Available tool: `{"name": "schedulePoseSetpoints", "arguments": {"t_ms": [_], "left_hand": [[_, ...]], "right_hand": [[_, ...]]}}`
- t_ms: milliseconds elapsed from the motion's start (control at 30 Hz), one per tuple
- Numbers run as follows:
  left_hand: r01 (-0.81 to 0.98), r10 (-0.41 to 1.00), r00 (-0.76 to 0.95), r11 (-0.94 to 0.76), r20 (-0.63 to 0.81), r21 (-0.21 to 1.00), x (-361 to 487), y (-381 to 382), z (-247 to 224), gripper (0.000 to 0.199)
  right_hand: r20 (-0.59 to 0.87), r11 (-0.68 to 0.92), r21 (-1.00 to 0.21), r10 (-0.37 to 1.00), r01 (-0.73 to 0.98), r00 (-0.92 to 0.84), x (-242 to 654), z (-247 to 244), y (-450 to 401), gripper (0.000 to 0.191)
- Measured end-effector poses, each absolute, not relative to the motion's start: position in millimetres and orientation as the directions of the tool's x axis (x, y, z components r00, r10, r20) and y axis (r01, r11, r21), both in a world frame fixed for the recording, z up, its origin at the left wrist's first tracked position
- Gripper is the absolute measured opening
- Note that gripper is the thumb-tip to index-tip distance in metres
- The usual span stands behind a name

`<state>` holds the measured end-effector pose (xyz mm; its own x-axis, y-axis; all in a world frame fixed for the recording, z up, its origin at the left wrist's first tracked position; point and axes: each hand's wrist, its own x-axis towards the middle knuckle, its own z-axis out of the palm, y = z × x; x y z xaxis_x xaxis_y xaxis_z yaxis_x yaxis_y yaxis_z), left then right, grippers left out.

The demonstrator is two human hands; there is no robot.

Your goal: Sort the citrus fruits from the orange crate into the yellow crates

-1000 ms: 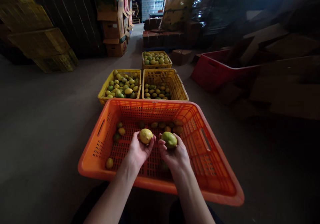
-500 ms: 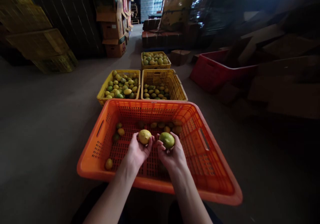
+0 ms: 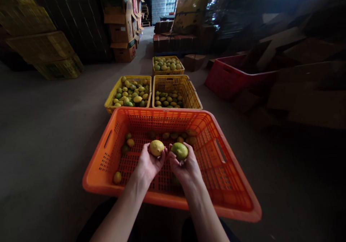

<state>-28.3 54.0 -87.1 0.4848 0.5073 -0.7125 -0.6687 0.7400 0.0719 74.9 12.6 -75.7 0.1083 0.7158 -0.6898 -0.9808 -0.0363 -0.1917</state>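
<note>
A yellow lemon (image 3: 156, 148) rests in my left hand (image 3: 149, 165), palm up, its fingers curled around the fruit. Beside it, my right hand (image 3: 189, 167) holds a green lemon (image 3: 180, 151) in the same way. Both hands are above the inside of a large orange crate (image 3: 105, 170) and sit close together. Several lemons lie along the crate's far side, among them a yellowish one (image 3: 130, 142) at the left. Another lemon (image 3: 117, 177) lies in the near left corner. My forearms hide part of the crate's floor.
Beyond the orange crate stand a left yellow crate (image 3: 108, 103) full of lemons, a right yellow crate (image 3: 195, 94) partly filled, and a farther yellow crate (image 3: 168, 72). A red crate (image 3: 223, 78) and flattened cardboard (image 3: 313, 90) are at right; stacked boxes (image 3: 123, 33) rise at back left.
Almost nothing differs. The green lemon in my right hand has shifted very slightly; both hands keep their places and their fruit.
</note>
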Motion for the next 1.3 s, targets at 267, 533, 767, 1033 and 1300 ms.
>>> {"name": "schedulePoseSetpoints", "arguments": {"t_ms": [267, 533, 767, 1033, 1300], "left_hand": [[-0.647, 0.683, 0.536, 0.710, -0.496, 0.279, -34.8, 51.8, -67.5, 0.027], [-0.667, 0.807, 0.504, 0.590, -0.309, 0.454, -35.2, 49.7, -66.4, 0.020], [-0.638, 0.841, 0.491, 0.524, -0.226, 0.564, -39.3, 48.2, -62.6, 0.024], [-0.720, 0.812, 0.423, 0.571, -0.403, 0.395, -37.8, 52.5, -60.6, 0.021], [-0.683, 0.808, 0.442, 0.584, -0.389, 0.438, -36.9, 51.7, -63.0, 0.016]], "right_hand": [[-0.478, -0.058, -0.264, 0.875, -0.963, 0.078, 80.3, -72.3, 7.8, 0.011], [-0.320, -0.051, -0.390, 0.944, -0.919, 0.083, 72.4, -65.2, 5.0, 0.006], [-0.253, 0.015, -0.379, 0.960, -0.925, 0.119, 65.2, -67.6, 4.3, 0.008], [-0.416, 0.013, -0.209, 0.904, -0.978, 0.101, 69.0, -71.9, 9.1, 0.012], [-0.391, 0.037, -0.225, 0.912, -0.974, 0.125, 69.7, -76.6, 7.6, 0.016]]}}
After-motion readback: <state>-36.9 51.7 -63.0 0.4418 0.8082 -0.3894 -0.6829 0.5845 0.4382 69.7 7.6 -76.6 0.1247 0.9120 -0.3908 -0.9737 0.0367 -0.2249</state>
